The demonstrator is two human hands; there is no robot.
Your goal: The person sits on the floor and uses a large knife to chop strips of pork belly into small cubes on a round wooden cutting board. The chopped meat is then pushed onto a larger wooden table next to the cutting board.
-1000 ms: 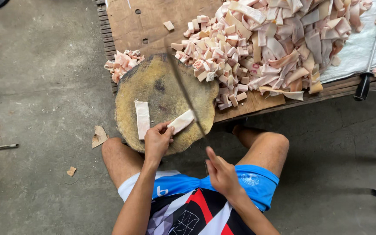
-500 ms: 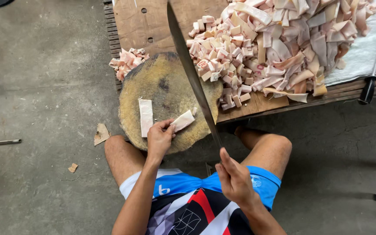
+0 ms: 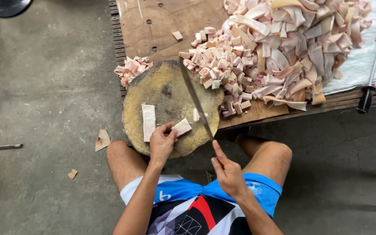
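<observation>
Head view: my left hand [image 3: 162,143] is closed on a short pale strip of meat [image 3: 182,127], pinning it flat on the round wooden chopping block [image 3: 162,93]. My right hand [image 3: 228,170] is wrapped around the handle of a long cleaver [image 3: 194,99]; the blade runs edge-down across the block, just to the right of the held strip. One small cut piece [image 3: 196,114] lies against the left face of the blade. A second, longer strip [image 3: 148,122] lies on the block to the left of my left hand, clear of the fingers. The block sits at the near edge of a low brown tabletop [image 3: 170,21]. Diced cubes [image 3: 216,65] are heaped on the tabletop just right of the block; a smaller heap [image 3: 131,69] lies at the block's upper left. Uncut strips [image 3: 301,43] are piled farther right. A sharpening steel with a black handle [image 3: 368,82] lies at the far right, well apart from both hands.
</observation>
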